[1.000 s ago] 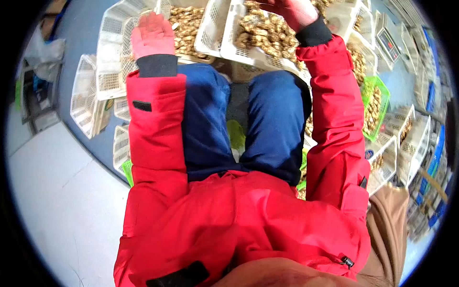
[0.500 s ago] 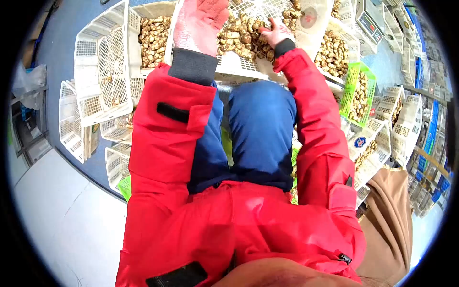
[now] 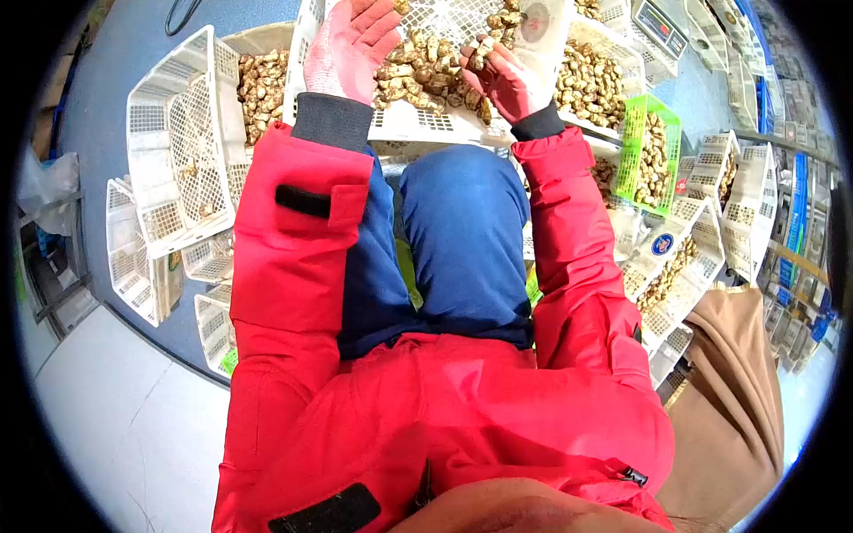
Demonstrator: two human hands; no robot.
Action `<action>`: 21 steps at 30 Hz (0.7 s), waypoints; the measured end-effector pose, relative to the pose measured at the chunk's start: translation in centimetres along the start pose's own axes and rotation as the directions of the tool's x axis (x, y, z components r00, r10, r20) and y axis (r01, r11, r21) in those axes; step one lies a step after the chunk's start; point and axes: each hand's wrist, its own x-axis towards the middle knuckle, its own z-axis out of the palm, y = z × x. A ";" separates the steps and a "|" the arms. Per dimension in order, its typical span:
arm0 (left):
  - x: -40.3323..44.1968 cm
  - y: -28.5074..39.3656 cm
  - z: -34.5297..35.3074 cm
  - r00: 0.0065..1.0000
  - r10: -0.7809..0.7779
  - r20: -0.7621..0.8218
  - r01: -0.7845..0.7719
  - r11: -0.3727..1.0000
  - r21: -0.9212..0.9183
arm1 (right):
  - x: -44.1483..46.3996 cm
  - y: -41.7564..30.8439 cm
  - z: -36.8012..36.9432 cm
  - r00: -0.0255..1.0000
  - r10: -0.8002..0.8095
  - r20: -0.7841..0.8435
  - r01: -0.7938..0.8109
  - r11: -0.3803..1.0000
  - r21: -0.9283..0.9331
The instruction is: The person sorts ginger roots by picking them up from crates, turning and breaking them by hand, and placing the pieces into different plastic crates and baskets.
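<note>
My left hand (image 3: 348,55), in what looks like a pink glove, is open and palm up over the left side of a large white basket (image 3: 418,126). No object lies in its palm. My right hand (image 3: 514,82) is turned palm up on the other side, fingers curled around a small brown-and-cream mushroom (image 3: 481,55). Between the hands lies a heap of similar knobbly mushrooms (image 3: 425,67), on the basket's mesh floor. A few more sit beyond my right fingers, next to a pale sheet (image 3: 544,27) with a round mark.
White crates of mushrooms flank the basket: one at left (image 3: 263,89), another at right (image 3: 590,84). A green basket (image 3: 633,164) stands farther right, near a digital scale (image 3: 659,25). At far left is a white crate (image 3: 182,142) with a few scraps. A brown cloth (image 3: 733,355) hangs lower right.
My right hand has turned from reaching palm down into the heap to palm up, lifting a mushroom in its fingers. My left hand stays open, its fingers slightly more spread. The view has shifted somewhat.
</note>
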 end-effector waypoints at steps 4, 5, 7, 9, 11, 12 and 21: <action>0.1 0.1 -0.7 1.000 -0.010 -0.014 0.010 1.000 0.020 | -0.1 -1.3 1.7 0.994 -0.017 0.104 0.029 0.994 -0.107; 0.2 0.1 -0.7 1.000 -0.013 -0.001 0.013 1.000 0.006 | -0.3 -1.5 2.2 0.994 -0.024 0.107 0.036 0.993 -0.110; 0.4 0.1 -0.8 1.000 -0.015 0.008 0.015 1.000 0.020 | -0.7 -2.0 3.1 0.995 -0.002 0.097 0.010 0.997 -0.082; 0.4 0.1 -0.6 1.000 -0.017 0.008 0.017 0.999 0.044 | -0.8 -2.0 3.6 0.999 -0.007 0.047 0.014 0.988 -0.153; 0.5 0.1 -0.6 1.000 -0.021 0.002 0.020 0.997 0.075 | -0.5 -1.7 3.0 0.996 -0.005 0.094 0.022 0.982 -0.185; 0.6 0.1 -0.9 1.000 -0.019 0.009 0.018 0.996 0.082 | -0.4 -1.8 3.0 0.996 -0.003 0.091 0.023 0.977 -0.212; -0.7 -1.6 1.7 0.988 -0.154 0.022 0.129 0.888 0.441 | -1.3 -3.8 5.7 0.973 -0.204 0.105 0.208 0.594 -0.778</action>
